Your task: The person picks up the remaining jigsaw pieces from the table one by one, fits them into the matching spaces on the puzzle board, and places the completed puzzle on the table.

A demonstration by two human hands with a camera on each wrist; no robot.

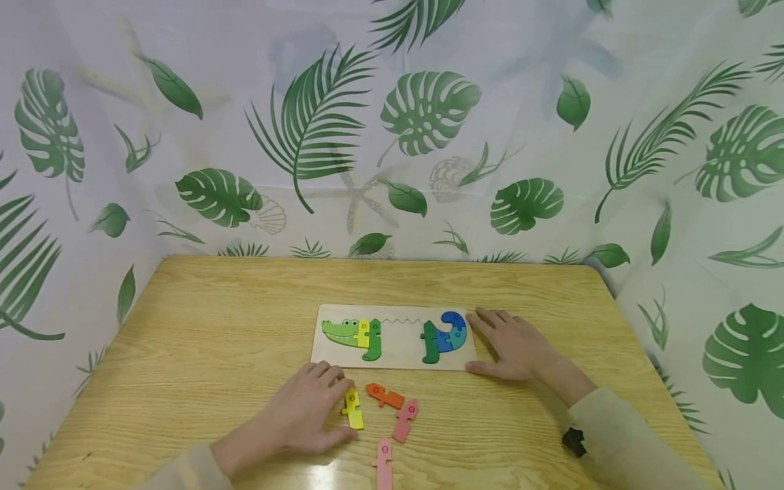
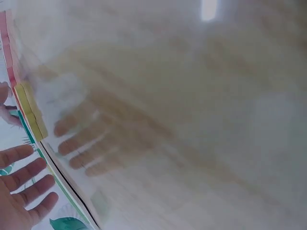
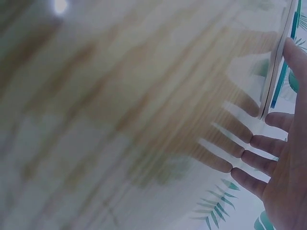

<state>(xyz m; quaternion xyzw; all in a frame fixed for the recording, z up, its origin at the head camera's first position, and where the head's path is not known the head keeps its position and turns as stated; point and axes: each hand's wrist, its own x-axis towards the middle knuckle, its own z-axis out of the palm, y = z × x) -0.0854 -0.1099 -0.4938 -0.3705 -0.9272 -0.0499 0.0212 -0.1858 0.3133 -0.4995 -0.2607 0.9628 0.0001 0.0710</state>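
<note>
A wooden puzzle board [image 1: 401, 347] lies on the table with a crocodile picture partly filled: a green head [image 1: 339, 331], a yellow and a green piece beside it, and green and blue tail pieces [image 1: 450, 338] on the right. My left hand [image 1: 306, 408] is over the table below the board's left corner, fingers apart, close beside a loose yellow puzzle piece [image 1: 352, 408]; the left wrist view shows nothing gripped. At the board's right edge, my right hand [image 1: 514, 344] rests with extended fingers, its thumb by the lower right corner.
An orange piece [image 1: 384, 395], a dark pink piece [image 1: 405, 420] and a light pink piece [image 1: 383, 463] lie loose in front of the board. The wooden table [image 1: 214, 313] meets a leaf-patterned cloth [image 1: 429, 224] at its back and sides.
</note>
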